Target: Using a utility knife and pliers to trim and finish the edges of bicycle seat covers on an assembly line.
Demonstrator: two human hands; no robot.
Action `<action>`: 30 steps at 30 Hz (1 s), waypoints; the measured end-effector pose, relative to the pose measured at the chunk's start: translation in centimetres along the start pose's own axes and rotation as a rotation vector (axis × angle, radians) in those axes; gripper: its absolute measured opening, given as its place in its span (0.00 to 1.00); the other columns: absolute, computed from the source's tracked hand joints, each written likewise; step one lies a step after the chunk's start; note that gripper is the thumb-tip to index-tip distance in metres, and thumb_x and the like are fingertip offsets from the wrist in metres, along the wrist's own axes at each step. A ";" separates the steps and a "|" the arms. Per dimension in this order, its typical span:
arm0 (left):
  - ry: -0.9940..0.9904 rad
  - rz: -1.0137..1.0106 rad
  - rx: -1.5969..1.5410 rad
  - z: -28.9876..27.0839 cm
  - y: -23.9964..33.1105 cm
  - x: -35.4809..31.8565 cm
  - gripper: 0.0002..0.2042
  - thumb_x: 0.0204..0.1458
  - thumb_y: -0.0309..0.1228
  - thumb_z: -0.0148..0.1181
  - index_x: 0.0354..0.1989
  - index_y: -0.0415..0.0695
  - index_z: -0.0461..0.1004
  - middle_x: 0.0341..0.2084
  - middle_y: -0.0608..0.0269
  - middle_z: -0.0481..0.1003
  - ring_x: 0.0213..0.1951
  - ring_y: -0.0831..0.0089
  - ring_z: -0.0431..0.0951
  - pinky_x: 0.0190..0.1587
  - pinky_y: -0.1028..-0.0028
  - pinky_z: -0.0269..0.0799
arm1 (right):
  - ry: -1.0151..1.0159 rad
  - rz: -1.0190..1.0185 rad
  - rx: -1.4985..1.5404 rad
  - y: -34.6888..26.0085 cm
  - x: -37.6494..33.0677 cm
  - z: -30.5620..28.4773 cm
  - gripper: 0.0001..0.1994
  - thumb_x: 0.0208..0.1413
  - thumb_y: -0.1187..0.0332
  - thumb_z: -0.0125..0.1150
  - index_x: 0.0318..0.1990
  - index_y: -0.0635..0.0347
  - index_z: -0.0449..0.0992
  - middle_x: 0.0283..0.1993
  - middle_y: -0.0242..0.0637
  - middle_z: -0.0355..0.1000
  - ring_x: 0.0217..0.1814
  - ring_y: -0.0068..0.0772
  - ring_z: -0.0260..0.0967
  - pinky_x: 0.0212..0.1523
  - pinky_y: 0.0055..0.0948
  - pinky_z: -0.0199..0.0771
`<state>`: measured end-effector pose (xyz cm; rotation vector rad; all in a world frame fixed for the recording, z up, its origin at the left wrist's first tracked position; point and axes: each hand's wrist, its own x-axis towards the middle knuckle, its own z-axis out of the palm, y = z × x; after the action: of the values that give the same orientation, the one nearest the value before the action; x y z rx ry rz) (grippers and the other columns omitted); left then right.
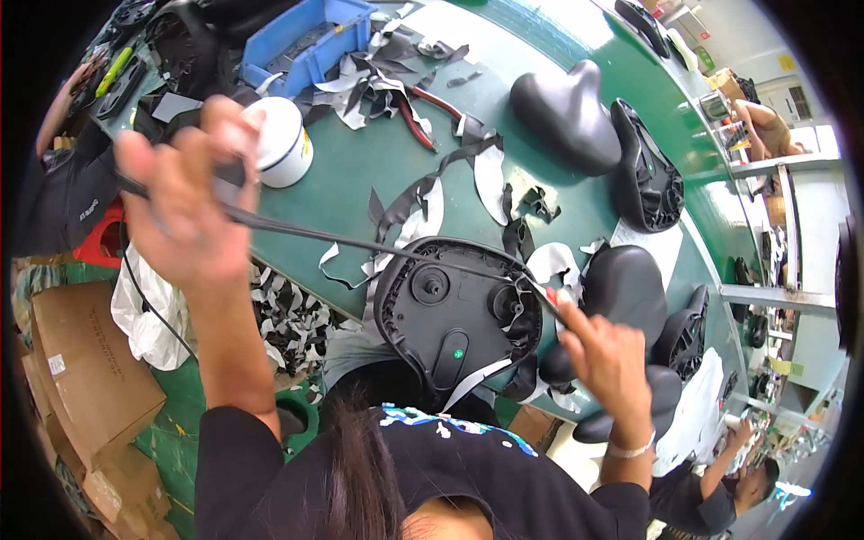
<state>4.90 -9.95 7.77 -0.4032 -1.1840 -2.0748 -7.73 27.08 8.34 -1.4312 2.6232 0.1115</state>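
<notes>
A black bicycle saddle [409, 315] lies upside down at the table's near edge, its hollow underside and two round spring mounts showing. My left hand [193, 207], raised at the left and smeared by motion, is closed on a black trim strip [328, 240]. Pulled taut, the strip runs across the saddle to its right rim. There my right hand [607, 360] grips a slim tool [549, 294] with a red part; its exact kind is unclear. A loose black-and-white offcut [477, 382] hangs along the saddle's lower right edge.
Red-handled pliers [418, 126] lie among scraps [360, 85] near a blue bin [306, 45] and a white tub [286, 144]. More saddles [567, 117] stand at the right. Cardboard boxes [90, 360] line the floor at left. Other people work nearby.
</notes>
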 end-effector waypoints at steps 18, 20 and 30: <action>0.519 -0.519 -0.088 7.8 -12.5 3.1 0.09 0.59 0.32 0.45 0.31 0.40 0.67 0.17 0.64 0.63 0.16 0.74 0.61 0.24 0.73 0.58 | 0.095 0.287 0.360 -4.4 -4.7 2.5 0.24 0.53 0.64 0.60 0.59 0.54 0.67 0.20 0.41 0.69 0.17 0.43 0.68 0.18 0.37 0.62; 0.517 -0.152 -0.154 7.1 -10.5 4.3 0.15 0.59 0.35 0.44 0.19 0.44 0.60 0.13 0.68 0.50 0.17 0.75 0.50 0.25 0.73 0.52 | 0.127 0.500 0.679 -6.4 -6.1 3.6 0.24 0.55 0.68 0.60 0.60 0.57 0.65 0.23 0.44 0.73 0.18 0.38 0.71 0.21 0.32 0.68; -0.730 -0.329 1.400 2.1 -12.5 -2.6 0.16 0.50 0.45 0.59 0.38 0.45 0.76 0.31 0.54 0.77 0.35 0.58 0.77 0.41 0.62 0.71 | 0.404 0.656 1.522 -6.6 -2.4 7.6 0.19 0.56 0.71 0.58 0.53 0.66 0.64 0.36 0.33 0.67 0.31 0.24 0.70 0.30 0.22 0.75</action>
<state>-2.28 -2.93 -0.38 -0.2461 -2.8724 -0.8074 -0.16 26.48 1.29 -0.0453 2.0980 -1.7490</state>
